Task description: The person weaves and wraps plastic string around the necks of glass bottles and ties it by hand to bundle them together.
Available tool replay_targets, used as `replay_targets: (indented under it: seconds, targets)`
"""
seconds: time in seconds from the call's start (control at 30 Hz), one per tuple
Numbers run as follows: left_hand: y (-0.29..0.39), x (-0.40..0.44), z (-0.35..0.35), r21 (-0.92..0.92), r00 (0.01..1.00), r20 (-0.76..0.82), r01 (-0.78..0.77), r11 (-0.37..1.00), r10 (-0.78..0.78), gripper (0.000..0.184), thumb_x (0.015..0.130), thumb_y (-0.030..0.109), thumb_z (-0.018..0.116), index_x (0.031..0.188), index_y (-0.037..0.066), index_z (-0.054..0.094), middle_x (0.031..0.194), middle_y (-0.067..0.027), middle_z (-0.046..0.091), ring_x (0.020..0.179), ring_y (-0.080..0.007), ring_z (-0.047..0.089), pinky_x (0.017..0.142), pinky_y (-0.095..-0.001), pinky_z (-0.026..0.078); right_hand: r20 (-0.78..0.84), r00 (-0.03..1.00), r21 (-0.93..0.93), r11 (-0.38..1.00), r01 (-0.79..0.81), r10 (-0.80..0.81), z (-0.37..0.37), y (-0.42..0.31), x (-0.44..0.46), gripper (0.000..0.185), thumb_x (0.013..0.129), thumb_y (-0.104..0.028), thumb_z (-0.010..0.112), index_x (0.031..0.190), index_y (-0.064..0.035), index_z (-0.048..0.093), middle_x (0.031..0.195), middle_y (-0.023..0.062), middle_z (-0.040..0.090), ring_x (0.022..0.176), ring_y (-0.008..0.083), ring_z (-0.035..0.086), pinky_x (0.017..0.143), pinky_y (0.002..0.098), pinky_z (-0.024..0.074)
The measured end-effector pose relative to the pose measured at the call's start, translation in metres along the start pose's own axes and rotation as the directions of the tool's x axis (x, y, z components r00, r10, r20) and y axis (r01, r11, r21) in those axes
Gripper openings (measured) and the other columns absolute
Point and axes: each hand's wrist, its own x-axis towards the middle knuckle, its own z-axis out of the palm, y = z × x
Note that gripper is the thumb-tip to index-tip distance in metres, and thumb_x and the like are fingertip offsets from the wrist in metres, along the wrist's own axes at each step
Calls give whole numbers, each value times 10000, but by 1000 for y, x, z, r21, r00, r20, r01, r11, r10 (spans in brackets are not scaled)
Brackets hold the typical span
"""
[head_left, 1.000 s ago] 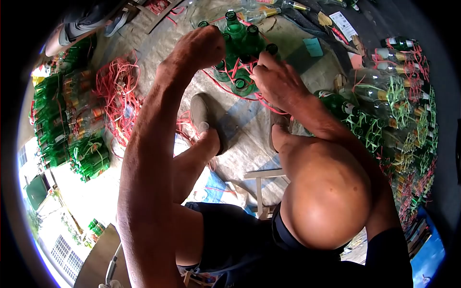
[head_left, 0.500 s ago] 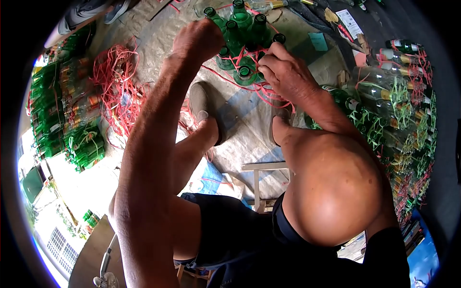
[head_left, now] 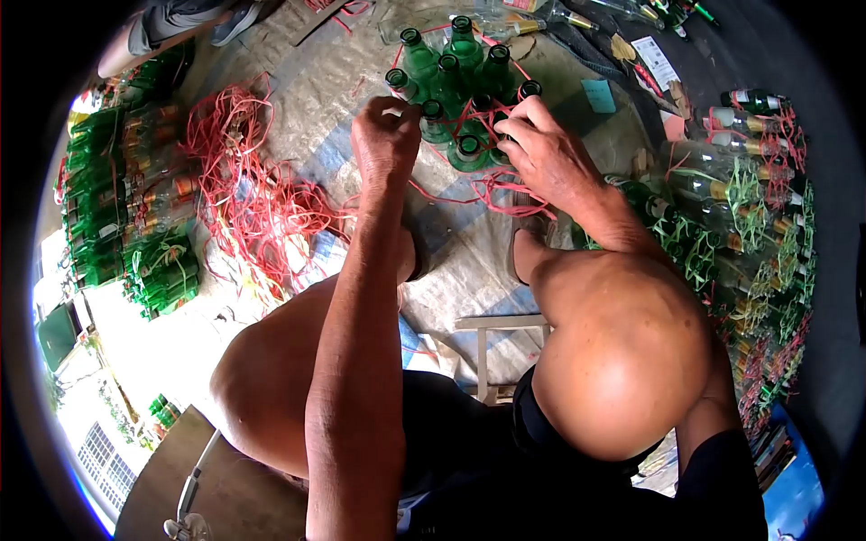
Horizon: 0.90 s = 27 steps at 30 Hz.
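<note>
Bottles, green [head_left: 445, 88], a standing cluster, far centre, between the hands; red twine [head_left: 511, 191] around and among them, loose loops at the near right; left hand [head_left: 388, 135], now drawn nearer, fingers curled, whether on twine cannot be told; leftmost neck thereby uncovered, leaving that side open to the work; right hand [head_left: 552, 149], fingers narrowly bent at the right edge, hold uncertain; mouths uncapped, contents not discernible.
</note>
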Motion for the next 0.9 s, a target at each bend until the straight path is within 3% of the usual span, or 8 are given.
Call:
replay_targets:
  seconds: [0.07,0.17,0.27,0.4,0.63,0.77,0.83,0.9]
  targets:
    - [2,-3,-1,-107,997,15,82,991,-81,298,876,238,771,994,-35,776,908,-180,787,830,-239,757,775,-363,576,-31,999,6,1000,-24,24,-4,-3,-1,216,869,-139,757,1052,-51,683,1051,109,584,897,347,664,761,462,551]
    - [-4,-5,-1,-276,997,68,62,959,-45,346,898,224,783,1031,-94,764,898,-150,780,825,-171,705,775,-330,555,-14,995,-24,994,-102,102,-9,-5,-3,236,860,-147,774,1062,-55,691,1086,122,611,923,370,670,762,471,556]
    - [-4,-7,-3,-380,985,133,154,912,-110,364,930,240,778,1121,-69,756,782,-11,661,639,-85,540,557,-249,406,73,990,31,992,-123,121,-6,1,-6,344,865,-126,776,1177,-69,643,1089,180,658,953,425,661,783,474,551]
    - [-3,-15,-3,-398,978,129,203,895,-165,345,929,236,777,1133,-43,765,760,8,635,609,-63,499,506,-238,354,151,979,-29,990,-136,139,-9,1,-2,347,877,-117,764,1188,-74,618,1062,183,675,938,441,659,774,490,545]
    - [4,-38,-9,-349,991,53,130,928,-119,330,935,235,775,1121,-38,779,805,-8,669,707,-91,559,640,-261,448,202,978,-100,995,-29,49,-13,10,0,353,861,-131,770,1173,-69,619,1069,151,665,913,421,663,747,503,540]
    - [-1,-59,-1,-447,989,8,134,884,-145,315,927,207,775,1114,-47,778,872,-43,726,783,-118,612,733,-272,488,255,964,-150,982,118,-76,-28,22,9,334,855,-141,762,1150,-67,623,1054,133,658,924,395,661,780,489,534]
    - [3,-72,4,-543,976,28,197,816,-217,317,927,194,778,1110,-65,769,866,-17,711,764,-102,597,718,-258,477,251,956,-121,975,187,-152,-33,32,16,253,872,-168,742,1078,-85,620,1013,128,673,881,394,678,761,494,545]
    - [7,-90,10,-534,985,-45,117,837,-166,288,952,143,748,1128,-86,756,869,-15,710,735,-76,577,670,-249,477,298,935,-118,965,234,-190,-41,41,22,245,873,-158,736,1077,-82,624,1008,139,667,885,404,673,756,505,539]
